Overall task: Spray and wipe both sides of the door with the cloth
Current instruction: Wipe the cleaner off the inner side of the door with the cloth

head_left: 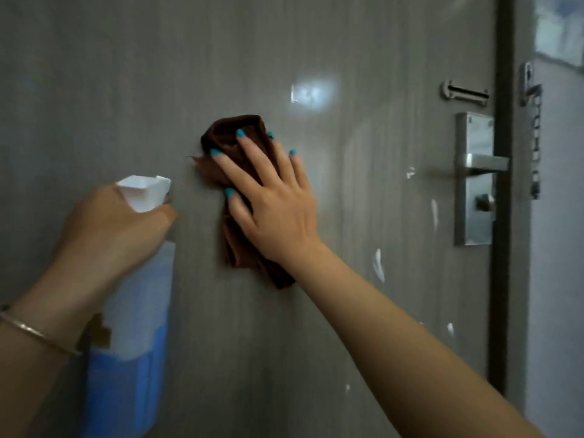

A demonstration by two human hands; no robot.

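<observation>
The head camera faces a grey door (347,279) that fills most of the view. At its middle the right hand (271,197) lies flat with fingers straight and spread, pressing a brown cloth (227,137) against the door; the cloth bunches above the fingertips and hangs down below the palm. Left of it and nearer, the left hand (110,229) is curled round the neck of a spray bottle (132,358), whose white nozzle (145,191) points at the door just left of the cloth; blue liquid fills the bottle's lower part. A thin bangle (31,333) circles the left wrist. At the door's right edge sit a metal lever handle (483,164) on its plate and a latch (464,93) above it.
</observation>
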